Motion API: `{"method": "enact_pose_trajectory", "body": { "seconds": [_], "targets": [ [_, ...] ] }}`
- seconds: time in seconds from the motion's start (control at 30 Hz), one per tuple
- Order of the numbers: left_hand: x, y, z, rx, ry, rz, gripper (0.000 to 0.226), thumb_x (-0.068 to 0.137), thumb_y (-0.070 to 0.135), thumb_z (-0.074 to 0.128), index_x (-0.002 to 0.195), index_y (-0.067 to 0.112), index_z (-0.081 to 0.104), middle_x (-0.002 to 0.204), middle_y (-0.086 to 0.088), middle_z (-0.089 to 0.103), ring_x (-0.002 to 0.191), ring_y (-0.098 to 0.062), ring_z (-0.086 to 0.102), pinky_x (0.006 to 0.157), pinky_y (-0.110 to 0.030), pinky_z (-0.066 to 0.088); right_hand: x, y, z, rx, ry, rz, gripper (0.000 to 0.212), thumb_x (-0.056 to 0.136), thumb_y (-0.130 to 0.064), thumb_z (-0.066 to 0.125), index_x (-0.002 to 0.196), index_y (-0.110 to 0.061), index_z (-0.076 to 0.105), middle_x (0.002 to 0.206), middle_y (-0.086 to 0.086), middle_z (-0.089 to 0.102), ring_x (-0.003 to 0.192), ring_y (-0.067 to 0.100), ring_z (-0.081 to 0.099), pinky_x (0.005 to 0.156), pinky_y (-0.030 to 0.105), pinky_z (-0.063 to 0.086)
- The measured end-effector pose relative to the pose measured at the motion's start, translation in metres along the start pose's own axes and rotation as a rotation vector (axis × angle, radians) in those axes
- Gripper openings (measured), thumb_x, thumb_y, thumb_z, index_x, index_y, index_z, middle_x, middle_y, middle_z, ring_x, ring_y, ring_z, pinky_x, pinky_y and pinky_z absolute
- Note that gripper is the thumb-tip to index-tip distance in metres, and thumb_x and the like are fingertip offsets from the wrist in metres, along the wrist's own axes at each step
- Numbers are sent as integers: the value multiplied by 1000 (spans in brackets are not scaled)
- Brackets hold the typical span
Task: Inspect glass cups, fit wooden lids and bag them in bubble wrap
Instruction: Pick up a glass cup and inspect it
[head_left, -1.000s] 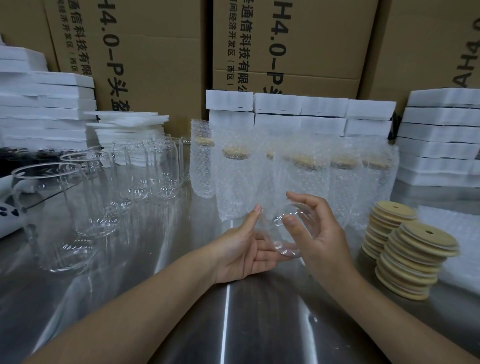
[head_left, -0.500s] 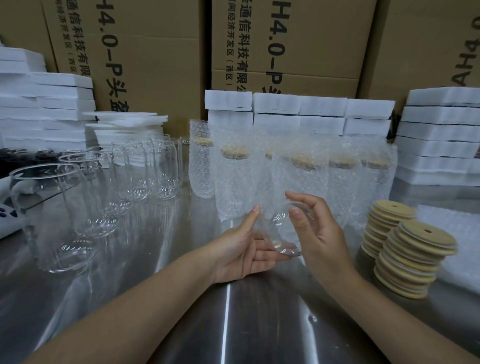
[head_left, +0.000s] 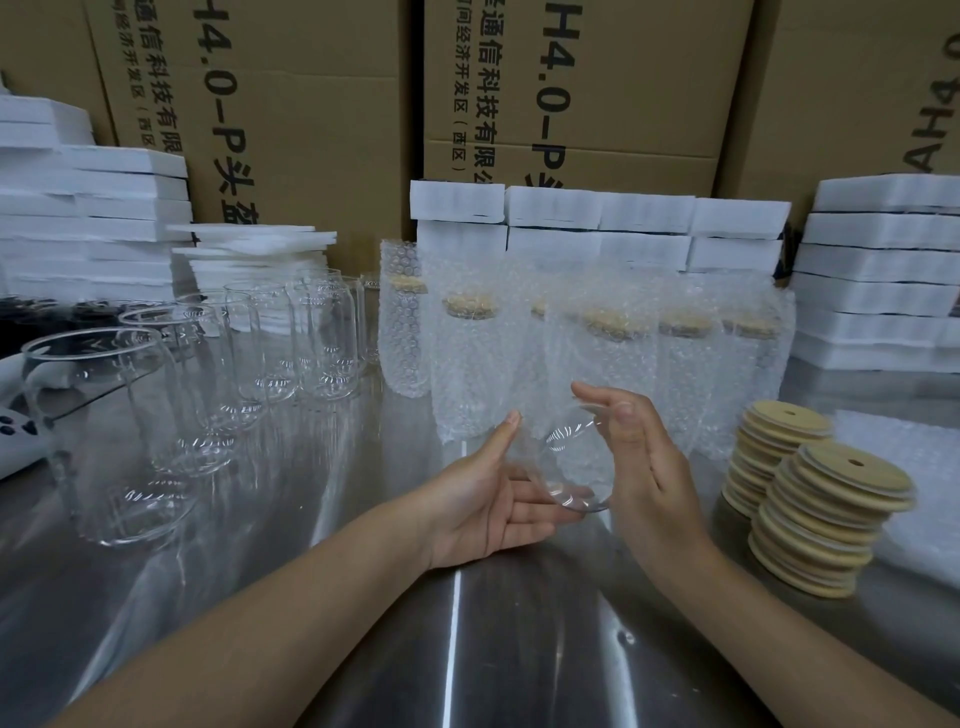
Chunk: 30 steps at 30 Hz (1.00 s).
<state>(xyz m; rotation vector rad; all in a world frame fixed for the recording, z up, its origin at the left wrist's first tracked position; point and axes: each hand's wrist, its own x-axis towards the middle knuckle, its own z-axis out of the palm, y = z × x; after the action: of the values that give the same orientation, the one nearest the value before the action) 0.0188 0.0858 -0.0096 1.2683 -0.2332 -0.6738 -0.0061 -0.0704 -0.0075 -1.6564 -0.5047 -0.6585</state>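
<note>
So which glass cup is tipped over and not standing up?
The glass cup held between the left hand and right hand, tipped sideways above the table. The other bare cups stand upright in a row on the left.

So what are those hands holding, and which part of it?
A clear glass cup, tipped sideways. The left hand cradles its side, and the right hand curls round the opposite side.

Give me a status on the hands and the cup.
Left hand open, cradling the glass cup from below. Right hand curled round its side. Cup tilted, no lid on yet. Lid stacks right of hands, nothing between.
</note>
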Motion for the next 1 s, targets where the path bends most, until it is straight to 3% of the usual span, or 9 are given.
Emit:
{"method": "enact_pose_trajectory", "body": {
  "seconds": [0.13, 0.27, 0.4, 0.5, 0.6, 0.7, 0.8, 0.87, 1.0],
  "targets": [
    [-2, 2, 0, -196, 4, 19, 86, 85, 74, 34, 147, 15, 36, 116, -15, 69, 90, -31, 71, 54, -30, 58, 1, 3, 0, 123, -44, 36, 32, 95, -37, 36, 97, -24, 65, 122, -10, 65, 122, 5, 54, 109, 35, 36],
    [-5, 1, 6, -118, 44, 130, 77, 61, 74, 59, 125, 33, 47, 111, -8, 72, 97, -29, 72, 54, -35, 57, 4, 1, -1, 183, -46, 84, 23, 89, -36, 48, 86, -32, 71, 127, -13, 62, 126, 3, 50, 111, 41, 35],
    [-1, -5, 9, -37, 170, 276, 65, 63, 60, 79, 120, 38, 58, 120, 4, 67, 102, -24, 69, 59, -40, 57, 3, -2, 0, 130, -95, 118, 24, 83, -37, 55, 101, -48, 65, 124, -27, 58, 123, -2, 50, 109, 43, 39],
    [-2, -6, 9, 28, 240, 365, 73, 49, 56, 81, 117, 50, 57, 105, 20, 70, 105, -13, 67, 62, -41, 58, 2, -3, 1, 77, -170, 117, 37, 83, -41, 54, 118, -50, 50, 124, -40, 50, 119, -10, 50, 102, 31, 44],
    [-4, -5, 10, 83, 268, 406, 88, 55, 52, 84, 133, 37, 45, 117, 7, 67, 101, -7, 69, 70, -44, 60, 1, -6, 2, 38, -179, 95, 43, 87, -48, 58, 125, -54, 40, 130, -36, 43, 114, -13, 51, 92, 22, 45],
    [-5, -3, 8, 75, 302, 452, 88, 59, 43, 87, 135, 26, 45, 112, 4, 70, 99, -10, 71, 70, -35, 60, 0, -8, 1, 38, -179, 103, 54, 79, -51, 53, 128, -58, 33, 141, -24, 38, 114, -13, 51, 101, 33, 44],
    [-4, -3, 6, 66, 282, 433, 68, 62, 38, 82, 123, 24, 55, 109, 3, 72, 97, -13, 72, 67, -31, 58, 0, -10, 2, 95, -182, 132, 55, 77, -52, 51, 127, -61, 30, 149, -9, 36, 122, 0, 52, 107, 43, 41],
    [-5, -3, 5, 71, 254, 414, 65, 62, 38, 80, 120, 24, 57, 108, 3, 72, 98, -15, 72, 66, -30, 57, 0, -8, 2, 127, -178, 150, 54, 79, -49, 51, 127, -62, 29, 145, -10, 39, 129, 9, 48, 109, 45, 40],
    [-5, -3, 4, 117, 209, 397, 76, 55, 46, 79, 124, 24, 57, 105, 7, 74, 101, -16, 71, 73, -34, 58, 0, -5, 2, 171, -159, 175, 49, 83, -50, 52, 124, -66, 30, 134, -18, 43, 130, 11, 47, 109, 43, 40]
  ]
}}
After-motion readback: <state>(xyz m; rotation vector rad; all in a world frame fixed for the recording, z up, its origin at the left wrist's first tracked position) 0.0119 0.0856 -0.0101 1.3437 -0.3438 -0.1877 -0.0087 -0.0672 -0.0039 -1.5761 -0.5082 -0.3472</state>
